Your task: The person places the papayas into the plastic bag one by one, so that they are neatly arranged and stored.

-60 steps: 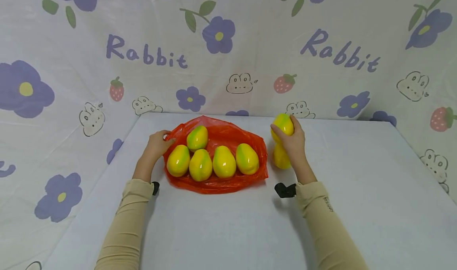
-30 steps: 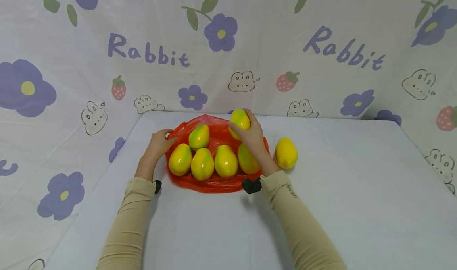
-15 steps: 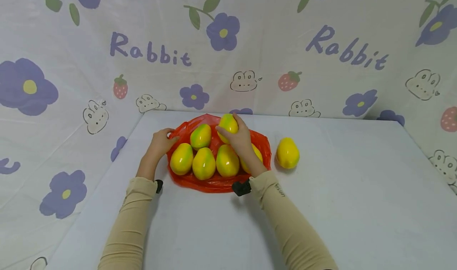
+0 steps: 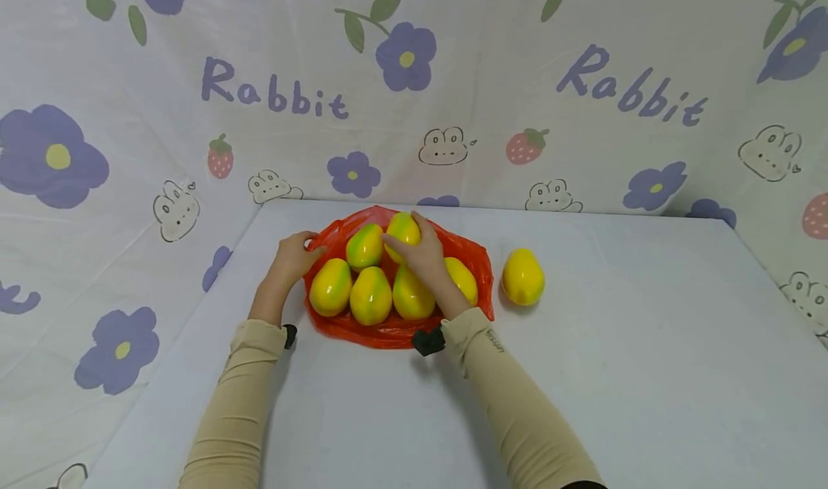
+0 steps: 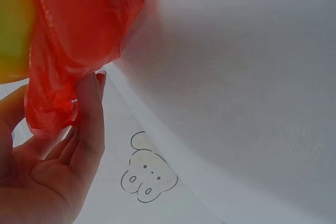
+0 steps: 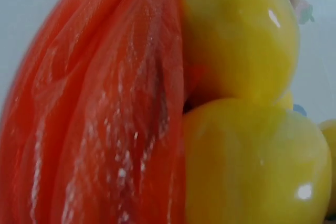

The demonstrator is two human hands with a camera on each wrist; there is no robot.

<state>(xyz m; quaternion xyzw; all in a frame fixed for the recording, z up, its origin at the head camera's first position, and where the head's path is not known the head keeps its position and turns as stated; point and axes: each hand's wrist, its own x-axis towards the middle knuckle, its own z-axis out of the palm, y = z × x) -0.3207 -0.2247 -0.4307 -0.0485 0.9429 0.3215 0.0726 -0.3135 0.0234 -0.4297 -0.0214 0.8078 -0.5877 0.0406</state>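
Note:
A red plastic bag (image 4: 477, 260) lies spread on the table with its mouth open. Several glossy yellow-green papayas (image 4: 371, 296) sit in it, most in a front row. At its left edge my left hand (image 4: 292, 259) pinches the rim; in the left wrist view the fingers and thumb hold the bunched red plastic (image 5: 50, 108). My right hand (image 4: 428, 255) grips one papaya (image 4: 402, 230) over the back of the bag, beside another papaya. Whether it touches the bag's bottom is hidden. The right wrist view shows bag folds (image 6: 100, 114) and papayas (image 6: 252, 166), the fingers mostly out of sight.
One more papaya (image 4: 523, 278) lies on the white table (image 4: 647, 345) just right of the bag. Behind the table hangs a printed cloth (image 4: 479, 65) with flowers and rabbits. Black wrist mounts (image 4: 428, 341) sit low by both cuffs.
The right hand has lifted a papaya from the table at the right, carried it left over the bag and lowered it toward the back middle. The left hand keeps its hold on the rim.

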